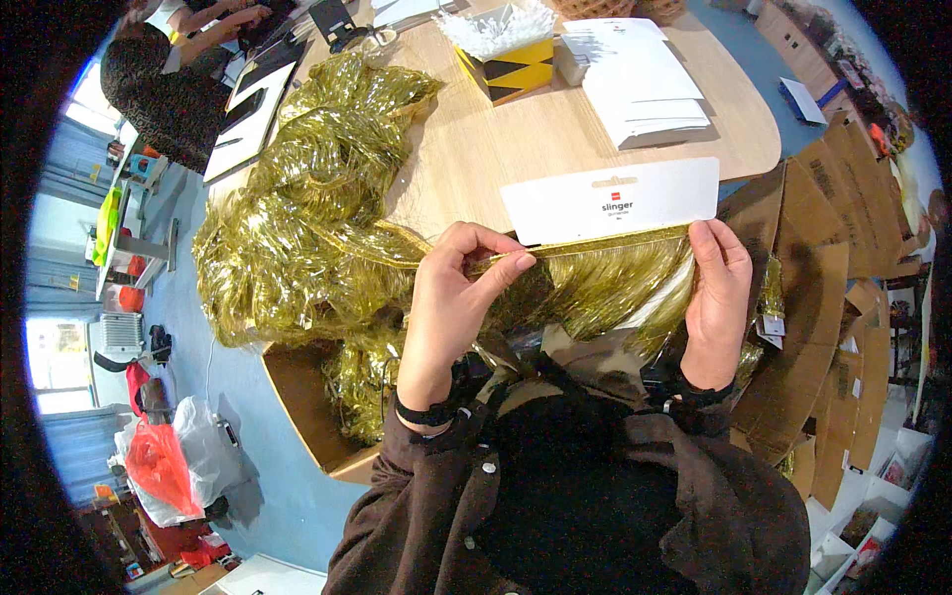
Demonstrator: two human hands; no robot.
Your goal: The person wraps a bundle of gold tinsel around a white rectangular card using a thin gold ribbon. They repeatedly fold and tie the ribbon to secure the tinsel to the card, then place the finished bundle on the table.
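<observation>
A white header card [550,210] with a hang slot and some print is held up over the table's near edge. Along its lower edge runs the woven band of a gold tinsel fringe garland [621,286], its strands hanging down. My left hand [450,309] pinches the band between thumb and forefinger by the card's lower left corner. At the lower right corner, the thumb and fingers of my right hand [715,301] grip the card and band together. From my left hand the garland trails into a large heap of gold tinsel [297,245] on the table's left side.
On the wooden table [454,163] stand a yellow-and-black box of white plastic pieces [502,56] and a stack of white cards [632,74]. A cardboard box [297,401] with tinsel sits below left. Flattened cardboard [803,320] lies right. Another person [163,89] is at far left.
</observation>
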